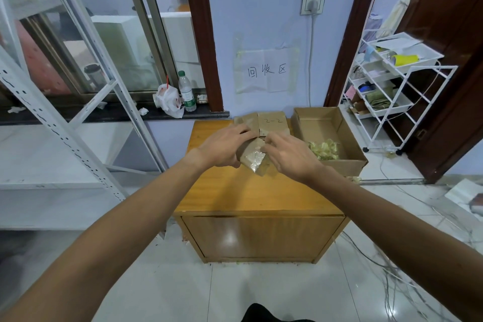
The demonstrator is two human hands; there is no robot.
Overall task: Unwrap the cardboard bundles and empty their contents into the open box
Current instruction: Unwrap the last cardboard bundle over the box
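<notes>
Cardboard is sitting at the centre of my feed: 1 cardboard bundle (254, 159), glossy with clear tape, is being held just above the wooden cabinet (248, 191). I am seeing the left hand (224, 148) wrapping its fingers round the bundle's left side and clamping it. The right hand (290, 155) is pinching at the bundle's upper right edge, fingertips curled onto the wrapping. So the bundle is lying between the 2 hands, touching both, tilted with 1 corner pointing down toward the cabinet top.

I am judging the task as partly done. The open box (350, 136), standing at the cabinet's right side, is already holding a heap of yellow-green pieces (324, 149) in its near end, which I am reading as contents emptied from other bundles. This bundle is looking sealed, with nothing spilling. Behind the hands, at least 2 waiting bundles (273, 123) are lying near the back edge, 1 marked "2-2". I am expecting the unwrapping, the tipping and those waiting bundles to be what is left.
</notes>
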